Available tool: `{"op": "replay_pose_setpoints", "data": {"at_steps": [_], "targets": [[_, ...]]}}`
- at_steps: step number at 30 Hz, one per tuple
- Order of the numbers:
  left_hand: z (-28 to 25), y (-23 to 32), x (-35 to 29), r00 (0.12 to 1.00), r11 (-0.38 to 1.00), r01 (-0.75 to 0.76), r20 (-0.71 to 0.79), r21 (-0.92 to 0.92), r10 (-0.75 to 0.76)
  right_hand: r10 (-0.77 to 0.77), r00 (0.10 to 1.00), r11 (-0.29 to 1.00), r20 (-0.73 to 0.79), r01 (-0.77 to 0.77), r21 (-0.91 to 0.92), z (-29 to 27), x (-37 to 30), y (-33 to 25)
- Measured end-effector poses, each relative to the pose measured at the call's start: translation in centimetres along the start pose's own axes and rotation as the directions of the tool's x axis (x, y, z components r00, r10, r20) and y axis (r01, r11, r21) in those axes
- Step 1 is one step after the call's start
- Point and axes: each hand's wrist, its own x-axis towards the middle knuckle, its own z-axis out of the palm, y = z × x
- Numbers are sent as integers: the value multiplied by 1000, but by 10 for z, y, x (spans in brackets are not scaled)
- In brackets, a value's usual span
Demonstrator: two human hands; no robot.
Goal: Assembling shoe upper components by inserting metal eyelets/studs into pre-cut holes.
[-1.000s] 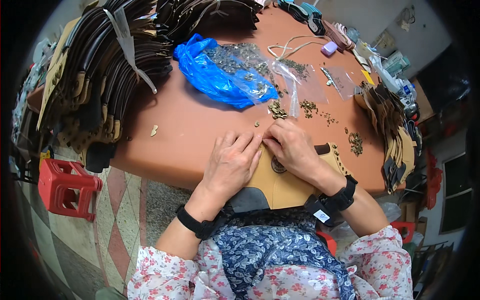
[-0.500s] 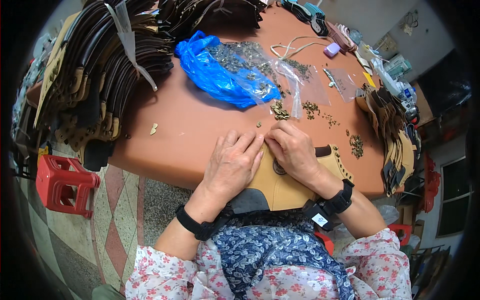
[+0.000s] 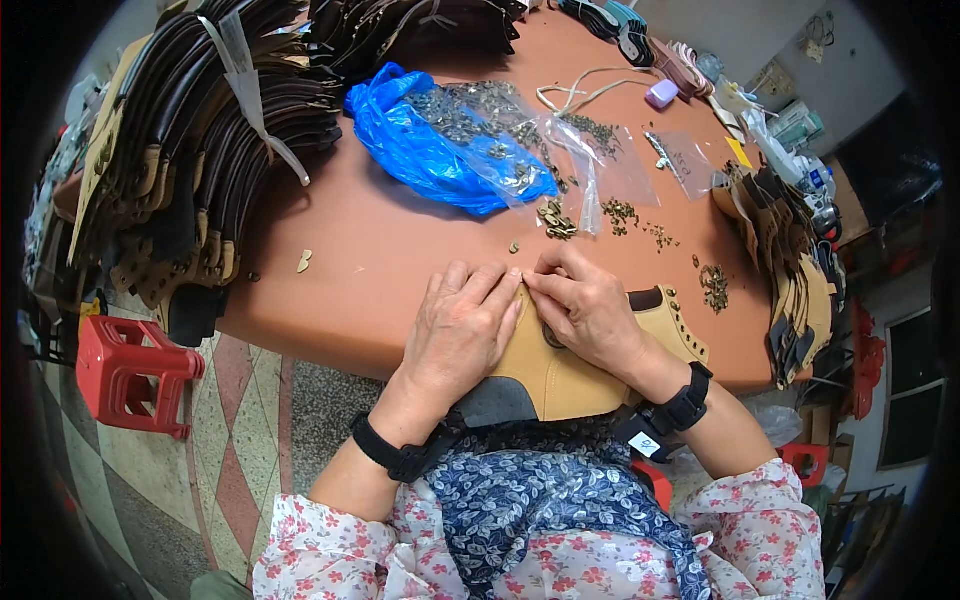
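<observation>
A tan leather boot upper [image 3: 575, 385] with a dark grey panel lies at the table's near edge, a row of metal lace hooks [image 3: 690, 325] along its right side. My left hand [image 3: 460, 325] holds its left part, fingers stretched over the leather and thumb alongside. At its far corner, the thumb and forefinger of my right hand [image 3: 590, 305] pinch together, close to my left fingertips. Whatever small thing is in that pinch is hidden. Just beyond my hands are a single brass-coloured fitting [image 3: 514, 247] and a small heap of similar metal fittings [image 3: 557, 220].
A blue plastic bag [image 3: 430, 165] of metal fittings lies farther back. Small heaps of hardware [image 3: 714, 288] spread to the right. Tied stacks of dark leather pieces [image 3: 270, 110] stand at left; more leather pieces [image 3: 795, 290] sit at right. A red stool [image 3: 135, 370] is on the floor.
My right hand's fingers have shifted slightly at the upper's far corner, and its forefinger now arches higher. My left hand stays on the leather.
</observation>
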Motion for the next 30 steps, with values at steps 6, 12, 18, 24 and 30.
{"op": "replay_pose_setpoints", "data": {"at_steps": [6,12,18,24,30], "targets": [[-1,2,1,1000,1000,-2,3,0,2,-77,997,993,31,80,-82,-5,-2,-1],[1,1,1,1000,1000,-10,-16,3,10,-89,990,990,109,99,-97,-9,4,-4],[1,1,1,1000,1000,-10,-9,0,10,51,994,990,93,-63,125,-15,-5,12],[-2,2,3,1000,1000,10,23,-20,-9,185,982,981,-22,-183,67,-33,-24,16],[-9,0,14,989,992,75,134,-102,-61,237,971,963,-40,-229,142,-22,-40,28]]}}
